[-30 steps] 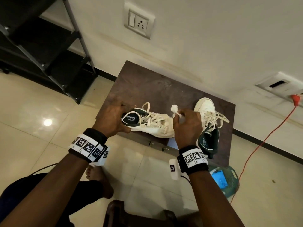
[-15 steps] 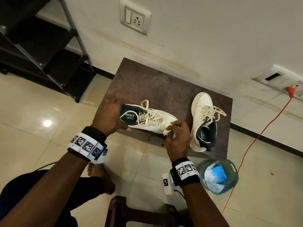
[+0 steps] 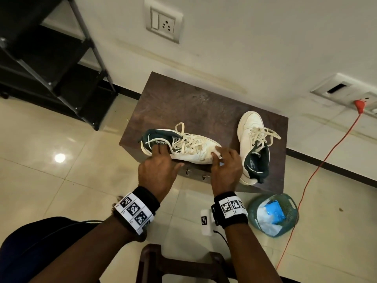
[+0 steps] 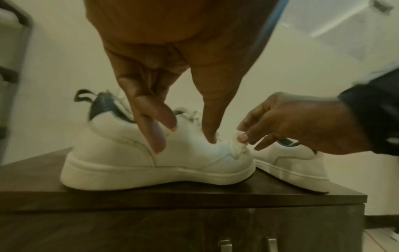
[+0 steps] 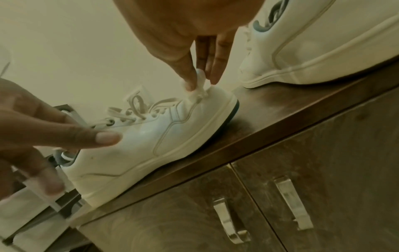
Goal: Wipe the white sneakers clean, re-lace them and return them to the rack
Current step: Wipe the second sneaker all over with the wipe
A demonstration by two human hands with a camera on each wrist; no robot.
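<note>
White leather on the near sneaker [image 3: 189,148] is being rubbed at the toe with a small wad of tissue [image 5: 197,88], which is pinched between thumb and fingertips of the right hand [image 3: 225,168]. The shoe is kept standing on its sole along the front edge of the brown worktop [image 3: 200,103], presumably so that it can be reached easily. It is steadied at the collar by the extended, relaxed fingers of the left hand [image 3: 158,170]; nothing is gripped there. The second sneaker [image 3: 254,146] is parked just beside the first, laces loose. The black rack [image 3: 51,64] is left standing well apart, to the left.
</note>
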